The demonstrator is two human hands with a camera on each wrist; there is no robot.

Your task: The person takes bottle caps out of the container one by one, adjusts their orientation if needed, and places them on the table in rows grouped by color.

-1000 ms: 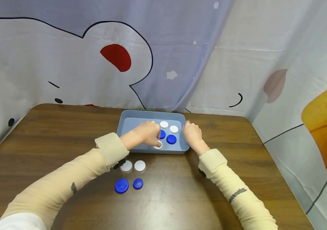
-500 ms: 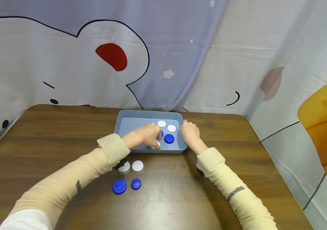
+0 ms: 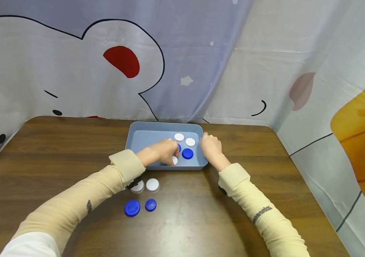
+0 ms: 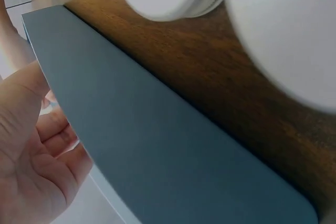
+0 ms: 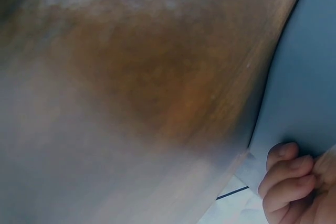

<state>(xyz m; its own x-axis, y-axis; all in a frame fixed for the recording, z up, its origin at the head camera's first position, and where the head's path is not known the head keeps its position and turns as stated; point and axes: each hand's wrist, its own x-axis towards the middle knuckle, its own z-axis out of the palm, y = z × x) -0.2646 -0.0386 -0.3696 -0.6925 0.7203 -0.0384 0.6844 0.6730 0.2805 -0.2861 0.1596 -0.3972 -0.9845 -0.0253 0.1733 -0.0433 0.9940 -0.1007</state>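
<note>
only the head view shows the white cap (image 3: pixel 175 160) pinched by the left hand (image 3: pixel 164 151) inside the tray (image 3: pixel 145 137), its long axis left to right; the right hand (image 3: pixel 211 147) grips its right end.

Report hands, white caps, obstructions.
Left hand pinches white cap in tray. Right hand curled at tray's right side. Blue caps close by; nothing visibly blocking.
</note>
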